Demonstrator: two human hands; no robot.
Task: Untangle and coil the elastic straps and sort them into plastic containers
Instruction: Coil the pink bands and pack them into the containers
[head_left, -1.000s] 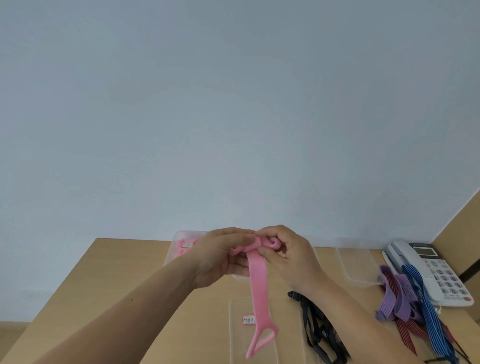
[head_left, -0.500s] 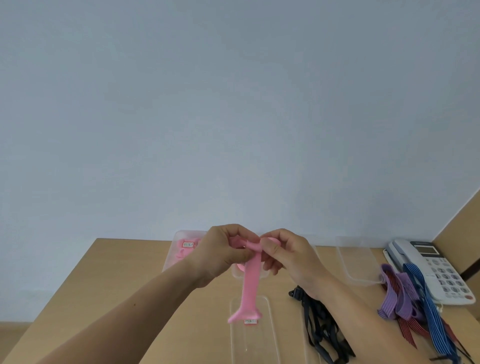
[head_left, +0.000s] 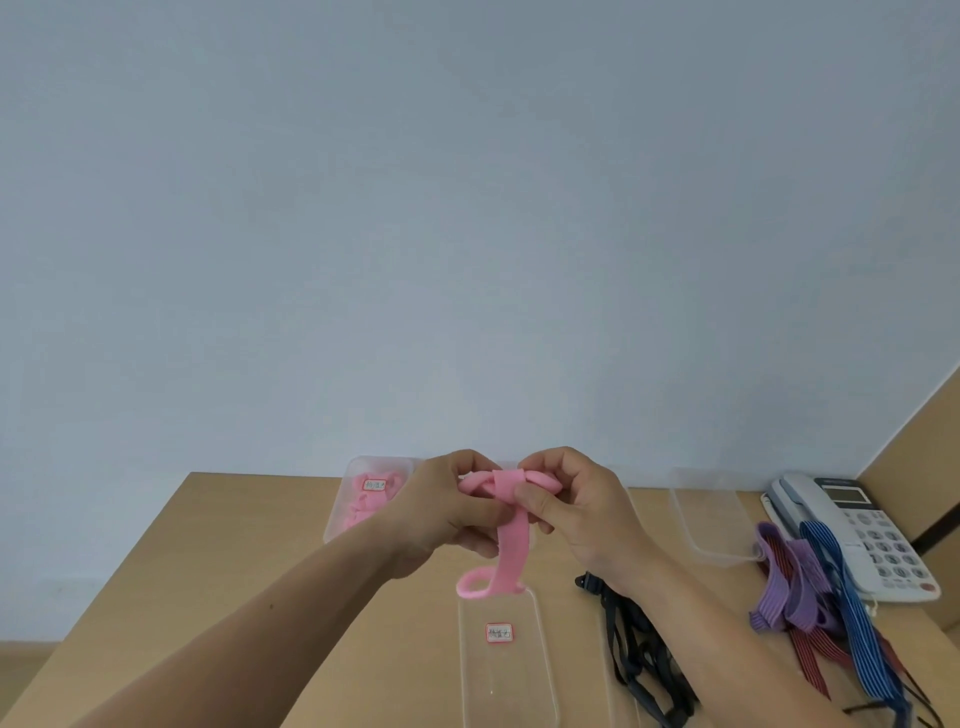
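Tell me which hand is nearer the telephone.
Right. The right hand sits between the left hand and the telephone, which lies off to the right; both hands hold the pink strap.

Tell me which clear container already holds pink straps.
The far-left container, behind the left hand; the near centre container and far-right container show no pink inside.

Soft, even light in the room, and the shadows are faint.
The wall (head_left: 467, 208) is greyer at 12 o'clock and paler lower down. The table (head_left: 234, 571) edge leans at 8 o'clock. Everything looks slightly fuzzy.
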